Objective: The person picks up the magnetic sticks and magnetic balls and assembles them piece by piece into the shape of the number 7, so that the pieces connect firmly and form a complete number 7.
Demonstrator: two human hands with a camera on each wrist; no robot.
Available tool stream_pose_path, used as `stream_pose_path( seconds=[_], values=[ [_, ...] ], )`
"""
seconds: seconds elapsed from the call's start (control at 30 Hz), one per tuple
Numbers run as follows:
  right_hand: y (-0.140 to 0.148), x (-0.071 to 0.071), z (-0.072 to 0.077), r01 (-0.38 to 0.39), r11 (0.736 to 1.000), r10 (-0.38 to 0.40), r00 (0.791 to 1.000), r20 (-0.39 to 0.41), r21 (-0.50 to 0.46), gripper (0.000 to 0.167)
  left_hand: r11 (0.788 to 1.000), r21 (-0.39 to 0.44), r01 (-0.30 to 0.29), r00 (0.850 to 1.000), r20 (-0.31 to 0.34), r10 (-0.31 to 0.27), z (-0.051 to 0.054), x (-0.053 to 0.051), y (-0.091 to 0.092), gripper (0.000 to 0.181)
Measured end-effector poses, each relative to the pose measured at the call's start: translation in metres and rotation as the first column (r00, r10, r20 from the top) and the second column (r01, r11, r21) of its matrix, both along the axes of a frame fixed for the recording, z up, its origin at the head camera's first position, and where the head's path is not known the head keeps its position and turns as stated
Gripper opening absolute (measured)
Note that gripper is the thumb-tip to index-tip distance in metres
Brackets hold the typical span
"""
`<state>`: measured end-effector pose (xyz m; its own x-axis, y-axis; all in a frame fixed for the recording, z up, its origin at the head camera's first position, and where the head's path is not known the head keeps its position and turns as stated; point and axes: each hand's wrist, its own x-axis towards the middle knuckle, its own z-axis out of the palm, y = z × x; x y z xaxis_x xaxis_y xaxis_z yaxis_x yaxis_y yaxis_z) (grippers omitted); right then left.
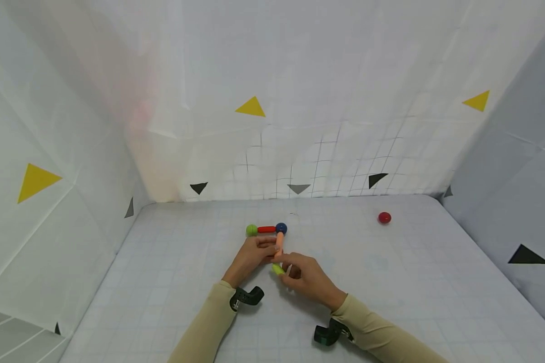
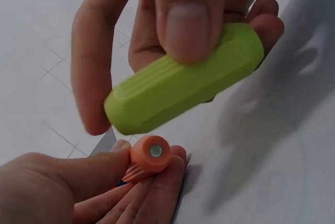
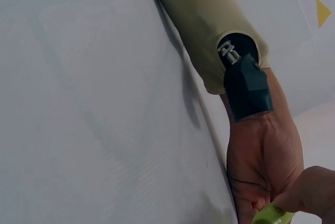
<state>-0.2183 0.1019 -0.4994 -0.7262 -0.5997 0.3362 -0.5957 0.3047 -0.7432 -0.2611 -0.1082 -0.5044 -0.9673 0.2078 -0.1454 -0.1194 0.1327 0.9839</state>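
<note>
My left hand (image 1: 253,258) holds an orange magnetic rod (image 1: 279,241) between thumb and fingers. The rod's far end meets a blue ball (image 1: 281,228), which joins a red rod (image 1: 266,229) and a light-green ball (image 1: 252,230) in a row on the table. A round silvery disc shows in the orange rod's (image 2: 149,153) near end in the left wrist view. My right hand (image 1: 311,280) pinches a yellow-green rod (image 2: 183,96) by its sides, close to that end; a gap separates the two rods in the left wrist view.
A red ball (image 1: 384,218) lies alone toward the back right of the white table (image 1: 418,282). White sheets with yellow and black triangles stand at the back and sides. Dark wrist-worn devices (image 1: 327,335) sit on both forearms.
</note>
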Motion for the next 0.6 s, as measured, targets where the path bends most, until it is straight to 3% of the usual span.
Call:
stream_pose_path(
  seconds=[0.13, 0.33, 0.47, 0.6],
  values=[
    [-0.0002, 0.0006, 0.0006, 0.0, 0.999, 0.004, 0.993, 0.119, -0.032, 0.046, 1.0, 0.009, 0.007, 1.0, 0.005, -0.007, -0.001, -0.0003, -0.0005, 0.041],
    [-0.001, 0.002, 0.0016, -0.021, 0.995, 0.046, 0.963, 0.267, -0.094, 0.056, 0.998, 0.054, 0.02, 1.0, 0.022, -0.022, -0.0024, -0.0009, -0.0012, 0.041],
    [-0.001, 0.0025, 0.0009, 0.0, 0.997, 0.021, 0.963, 0.27, -0.078, 0.056, 0.998, 0.065, 0.024, 0.999, 0.019, -0.026, -0.0009, -0.001, -0.0013, 0.041],
    [-0.0011, 0.0022, -0.0019, 0.028, 0.999, -0.023, 0.983, 0.181, -0.027, 0.052, 0.997, 0.072, 0.027, 0.999, 0.016, -0.028, 0.0007, -0.0001, -0.001, 0.04]
  ],
)
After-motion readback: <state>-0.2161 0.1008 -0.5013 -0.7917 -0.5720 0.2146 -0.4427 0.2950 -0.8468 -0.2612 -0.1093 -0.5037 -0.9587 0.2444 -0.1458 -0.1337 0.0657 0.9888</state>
